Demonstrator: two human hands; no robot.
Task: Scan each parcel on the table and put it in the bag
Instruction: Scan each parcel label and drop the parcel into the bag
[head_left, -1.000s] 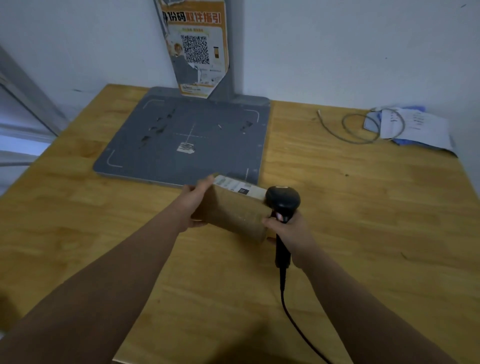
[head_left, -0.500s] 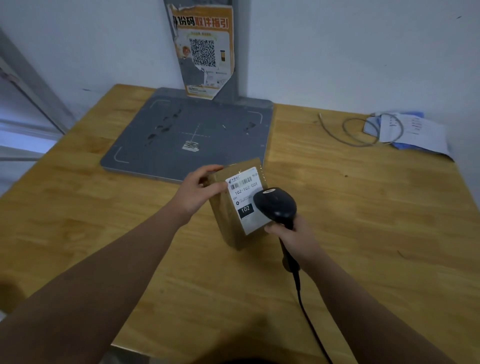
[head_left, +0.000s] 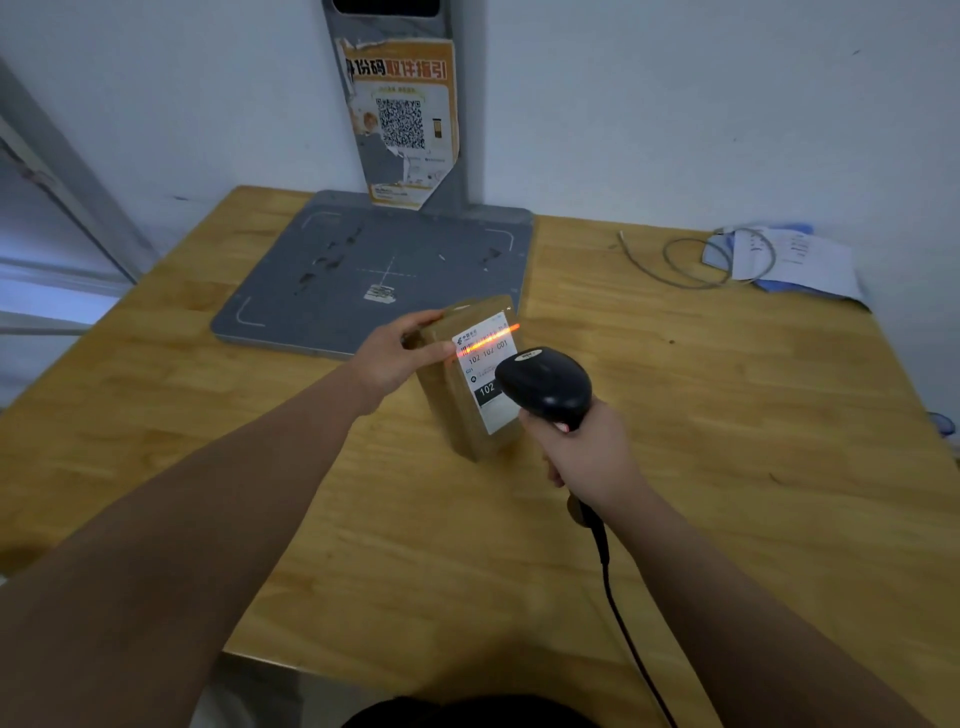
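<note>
Parcel (head_left: 470, 384): held upright on table (head_left: 727, 467) by left hand (head_left: 395, 356), fingers curled round its top edge. Scanner (head_left: 545, 387): gripped in right hand (head_left: 587, 457), beam laid across label (head_left: 485, 364). Step: scanning. Next: bagging is called for; no bag seen.

The wooden surface (head_left: 727, 467) carried a flat grey pad (head_left: 311, 291) at its far left-centre, the pad's far edge by the wall and a small label (head_left: 379, 292) stuck near its middle. A brown parcel (head_left: 447, 395) stood on end on the wood, just on the near side of the pad's near right corner. At the far right lay a loop of wire (head_left: 691, 265), overlapping white papers (head_left: 800, 260) that rested on something blue (head_left: 795, 287).
</note>
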